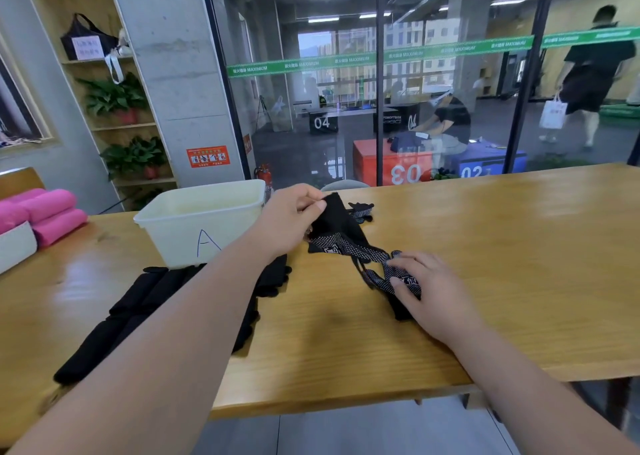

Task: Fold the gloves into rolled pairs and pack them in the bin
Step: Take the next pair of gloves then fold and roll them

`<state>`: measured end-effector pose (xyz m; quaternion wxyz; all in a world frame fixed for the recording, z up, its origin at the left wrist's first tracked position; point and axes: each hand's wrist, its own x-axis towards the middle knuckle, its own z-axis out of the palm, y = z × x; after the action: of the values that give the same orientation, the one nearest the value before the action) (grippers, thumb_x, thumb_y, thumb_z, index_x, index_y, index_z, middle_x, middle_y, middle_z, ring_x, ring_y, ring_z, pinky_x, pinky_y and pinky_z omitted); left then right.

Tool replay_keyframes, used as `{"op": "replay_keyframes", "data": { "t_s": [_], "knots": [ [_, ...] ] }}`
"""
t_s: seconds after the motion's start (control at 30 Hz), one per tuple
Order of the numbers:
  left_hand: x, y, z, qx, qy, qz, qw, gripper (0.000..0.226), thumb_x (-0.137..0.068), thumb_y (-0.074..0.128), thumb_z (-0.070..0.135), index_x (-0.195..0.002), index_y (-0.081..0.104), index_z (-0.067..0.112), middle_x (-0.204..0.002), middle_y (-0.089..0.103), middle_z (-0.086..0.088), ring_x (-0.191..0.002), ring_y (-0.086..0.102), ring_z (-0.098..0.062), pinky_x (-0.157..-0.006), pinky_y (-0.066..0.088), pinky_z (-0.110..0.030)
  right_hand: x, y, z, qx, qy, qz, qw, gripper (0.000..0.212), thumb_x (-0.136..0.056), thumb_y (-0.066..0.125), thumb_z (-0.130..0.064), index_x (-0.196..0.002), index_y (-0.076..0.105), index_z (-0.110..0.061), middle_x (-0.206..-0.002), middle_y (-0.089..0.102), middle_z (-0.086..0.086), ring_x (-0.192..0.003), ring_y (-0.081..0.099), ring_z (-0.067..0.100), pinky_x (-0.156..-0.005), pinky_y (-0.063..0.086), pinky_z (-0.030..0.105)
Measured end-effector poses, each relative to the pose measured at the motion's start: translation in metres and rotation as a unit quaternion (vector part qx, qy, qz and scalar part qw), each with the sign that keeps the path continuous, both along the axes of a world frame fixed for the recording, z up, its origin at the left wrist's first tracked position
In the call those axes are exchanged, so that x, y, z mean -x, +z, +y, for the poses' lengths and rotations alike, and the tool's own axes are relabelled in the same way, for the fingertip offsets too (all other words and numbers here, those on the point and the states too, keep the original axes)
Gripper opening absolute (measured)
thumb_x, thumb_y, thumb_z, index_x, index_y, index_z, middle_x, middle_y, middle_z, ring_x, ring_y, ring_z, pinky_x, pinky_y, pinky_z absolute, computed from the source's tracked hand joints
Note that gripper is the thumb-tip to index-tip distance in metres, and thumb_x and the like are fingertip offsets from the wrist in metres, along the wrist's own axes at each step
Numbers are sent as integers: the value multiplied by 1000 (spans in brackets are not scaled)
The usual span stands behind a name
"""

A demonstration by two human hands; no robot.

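The left hand (291,217) is raised just above the wooden table (485,246), its thumb and forefinger pinched together on the upper corner of a black glove (337,224), lifting that end of the cloth clear of the tabletop. The other fingers of this hand curl in behind the pinch. The right hand (420,290) lies lower and nearer the front edge, palm down, fingers slightly spread and pressing on a second glove (398,276) with a white dotted grip pattern; its thumb rests on the patterned part. Whether the two gloves are joined or only overlap between the hands cannot be told, but dotted cloth stretches across the gap.

Another glove (362,210) lies flat just behind the lifted one. Left of the left forearm, a row of dark rolled gloves (138,302) lies on the table, partly hidden by the arm, reaching from near the front edge up to the bin (201,222). The bin is pale plastic, marked with a letter A, open at the top, and stands just left of the left hand. Pink rolls (48,212) sit at the far left end.

To the right of the right hand the tabletop is bare wood all the way to the picture's edge. The front edge of the table runs close under the right wrist.
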<state>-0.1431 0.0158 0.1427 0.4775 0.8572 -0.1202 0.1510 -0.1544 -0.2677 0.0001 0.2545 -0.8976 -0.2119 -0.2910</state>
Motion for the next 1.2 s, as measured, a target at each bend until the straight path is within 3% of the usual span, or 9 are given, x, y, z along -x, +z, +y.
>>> {"op": "replay_keyframes", "data": {
  "t_s": [0.1, 0.17, 0.27, 0.4, 0.6, 0.73, 0.9, 1.03, 1.2],
  "knots": [
    [4, -7, -6, 0, -9, 28, 1000, 9, -107, 63, 24, -113, 70, 24, -108, 80, 10, -92, 76, -6, -76, 60, -27, 8, 6, 8, 37, 55, -49, 997, 33, -103, 61, -37, -134, 65, -29, -155, 47, -12, -130, 51, 17, -102, 47, 38],
    [5, -12, -10, -3, -8, 36, 999, 10, -106, 64, 24, -113, 71, 22, -103, 81, 9, -88, 76, -8, -74, 63, -31, 13, 9, 13, 63, 83, -52, 993, 37, -105, 55, -37, -141, 60, -29, -165, 35, -12, -135, 48, 18, -104, 45, 38],
    [8, -20, -16, 25, -17, 56, 998, 11, -106, 64, 21, -114, 70, 16, -99, 81, 3, -83, 77, -15, -66, 66, -39, 17, 12, 16, 81, 106, -59, 989, 45, -105, 53, -37, -148, 52, -27, -170, 25, -13, -139, 46, 19, -110, 41, 41],
    [12, -30, -25, 56, -36, 75, 995, 11, -107, 63, 18, -112, 72, 14, -98, 81, -2, -83, 78, -18, -65, 65, -37, 17, 11, 21, 160, 120, -60, 978, 58, -109, 47, -47, -163, 35, -33, -174, 15, -12, -149, 35, 19, -118, 35, 38],
    [9, -32, -28, 147, 29, 79, 986, 12, -107, 62, 16, -115, 70, 14, -105, 77, -5, -92, 77, -23, -65, 64, -31, 14, 5, 22, 180, 122, -102, 971, 47, -110, 46, -42, -153, 54, -26, -154, 53, -11, -143, 45, 16, -110, 43, 43],
    [7, -26, -23, 186, 68, 75, 977, 13, -110, 57, 18, -119, 67, 17, -106, 71, 1, -92, 69, -11, -62, 60, -23, 18, 10, 22, 183, 130, -73, 972, 48, -111, 42, -44, -159, 44, -34, -151, 54, -13, -136, 50, 11, -109, 43, 33],
    [6, -19, -11, 125, 1, 83, 989, 19, -112, 53, 20, -121, 69, 16, -108, 75, -1, -94, 74, -13, -71, 64, -28, 6, 1, 17, 51, 23, -40, 998, 37, -110, 44, -42, -133, 69, -27, -133, 62, -12, -125, 55, 14, -100, 51, 36],
    [4, -11, -4, 92, -45, 102, 989, 20, -110, 57, 27, -119, 74, 22, -104, 80, 5, -98, 76, -12, -84, 65, -35, -10, -12, 13, 66, -106, 21, 992, 34, -105, 47, -42, -111, 76, -25, -104, 66, -11, -102, 55, 16, -82, 53, 37],
    [-6, -7, -2, -124, -11, 60, 990, 23, -108, 61, 29, -124, 76, 24, -120, 71, 13, -117, 63, -7, -103, 51, -34, -13, -14, 13, 94, -109, 60, 988, 36, -105, 46, -45, -111, 76, -27, -100, 65, -11, -98, 54, 16, -82, 53, 35]
  ]
}}
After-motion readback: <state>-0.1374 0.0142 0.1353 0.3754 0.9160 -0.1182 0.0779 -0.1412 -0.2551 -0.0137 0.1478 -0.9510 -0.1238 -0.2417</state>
